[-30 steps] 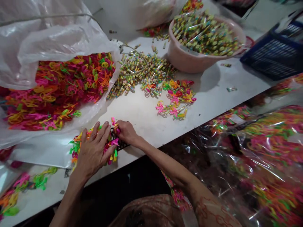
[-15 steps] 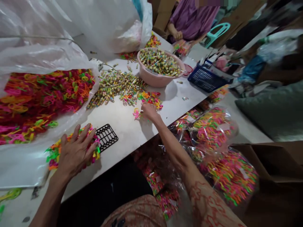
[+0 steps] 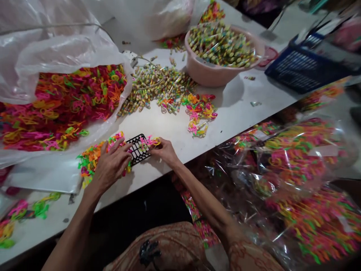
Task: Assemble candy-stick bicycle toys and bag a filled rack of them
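Note:
My left hand point(image 3: 113, 162) rests with fingers apart on a row of colourful plastic pieces point(image 3: 91, 156), its fingertips reaching the left edge of a black plastic grid point(image 3: 137, 155). My right hand point(image 3: 165, 151) pinches pink and yellow plastic pieces point(image 3: 150, 142) over the right part of the grid. Behind it, a small pile of similar pieces point(image 3: 201, 111) lies on the white table point(image 3: 172, 126). Beside that pile spreads a heap of small patterned tubes point(image 3: 158, 84).
An open bag of plastic pieces point(image 3: 76, 101) lies at the left. A pink basin point(image 3: 208, 75) full of tubes and a blue basket point(image 3: 293, 66) stand farther back. Packed clear bags point(image 3: 304, 150) sit beyond the table's edge at the right.
My right hand has moved from the small pile to the black grid, bringing pieces with it. My left hand has shifted toward the grid. The camera view has turned.

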### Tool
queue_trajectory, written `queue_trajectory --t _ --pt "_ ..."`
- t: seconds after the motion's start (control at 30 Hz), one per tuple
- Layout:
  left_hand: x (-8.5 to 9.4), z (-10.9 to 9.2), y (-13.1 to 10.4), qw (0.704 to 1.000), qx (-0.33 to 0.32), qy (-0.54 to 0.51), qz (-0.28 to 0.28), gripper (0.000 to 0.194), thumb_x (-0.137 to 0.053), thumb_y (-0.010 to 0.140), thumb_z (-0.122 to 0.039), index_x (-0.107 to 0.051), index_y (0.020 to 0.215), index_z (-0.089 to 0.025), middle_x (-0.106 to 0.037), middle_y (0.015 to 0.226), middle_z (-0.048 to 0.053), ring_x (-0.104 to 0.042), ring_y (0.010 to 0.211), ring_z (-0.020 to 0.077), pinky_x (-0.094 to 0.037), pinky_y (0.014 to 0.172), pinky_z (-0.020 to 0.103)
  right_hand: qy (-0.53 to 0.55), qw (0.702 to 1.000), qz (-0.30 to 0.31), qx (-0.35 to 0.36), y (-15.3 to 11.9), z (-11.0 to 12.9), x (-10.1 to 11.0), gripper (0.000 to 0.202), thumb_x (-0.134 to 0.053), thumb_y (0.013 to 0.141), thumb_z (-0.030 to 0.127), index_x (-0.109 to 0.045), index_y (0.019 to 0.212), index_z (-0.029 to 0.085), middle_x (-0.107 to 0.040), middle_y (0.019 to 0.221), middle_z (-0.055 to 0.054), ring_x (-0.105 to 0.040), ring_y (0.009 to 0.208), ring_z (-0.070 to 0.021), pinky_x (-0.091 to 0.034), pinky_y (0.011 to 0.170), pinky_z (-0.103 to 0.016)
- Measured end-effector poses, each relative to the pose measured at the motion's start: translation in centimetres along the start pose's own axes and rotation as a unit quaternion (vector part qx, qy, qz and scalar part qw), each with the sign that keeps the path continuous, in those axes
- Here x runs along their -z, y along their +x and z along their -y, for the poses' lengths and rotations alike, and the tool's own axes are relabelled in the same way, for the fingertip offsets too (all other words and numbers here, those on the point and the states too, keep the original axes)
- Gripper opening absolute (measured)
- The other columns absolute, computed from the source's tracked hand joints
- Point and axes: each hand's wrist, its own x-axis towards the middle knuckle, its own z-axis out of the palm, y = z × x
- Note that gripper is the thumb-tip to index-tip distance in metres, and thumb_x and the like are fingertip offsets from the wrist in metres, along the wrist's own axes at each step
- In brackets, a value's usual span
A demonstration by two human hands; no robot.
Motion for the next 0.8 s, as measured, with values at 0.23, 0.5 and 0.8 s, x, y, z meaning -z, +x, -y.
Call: queue_trajectory --t 0.23,0.5,0.8 --pt "0.3 -0.5 0.0 1.0 -0.002 -0.016 -0.009 0.017 -0.045 0.092 -0.022 -0.062 0.095 -0.022 -0.066 0.124 0.006 -0.046 0.133 0.0241 -0.023 0.114 0.055 -0.029 0.999 0.02 0.005 -0.2 0.1 -3.2 0.016 -0.068 0.064 0.023 -0.056 0.073 0.018 -0.053 0.066 0.005 -0.048 0.061 -0.0103 -0.041 0.059 -0.023" --pt "0.4 -1.1 0.4 0.999 0.033 0.003 0.01 0.021 -0.041 0.094 -0.024 -0.061 0.091 -0.021 -0.053 0.141 0.01 -0.047 0.133 0.0245 -0.023 0.114 0.053 -0.248 0.965 0.071 0.049 -0.8 0.0 -4.9 0.01 -0.06 0.075 0.015 -0.058 0.065 0.017 -0.066 0.079 -0.003 -0.061 0.084 -0.0176 -0.045 0.073 -0.026" --pt "0.4 -1.3 0.1 0.999 0.025 -0.013 0.041 0.05 -0.038 0.093 -0.03 -0.039 0.144 -0.032 -0.042 0.15 0.005 -0.02 0.146 0.0292 -0.009 0.118 0.06 -0.482 0.839 0.234 0.095 -0.4 3.0 -6.0 0.018 -0.053 0.086 0.018 -0.067 0.097 0.017 -0.067 0.107 -0.009 -0.063 0.087 -0.02 -0.048 0.071 -0.028"
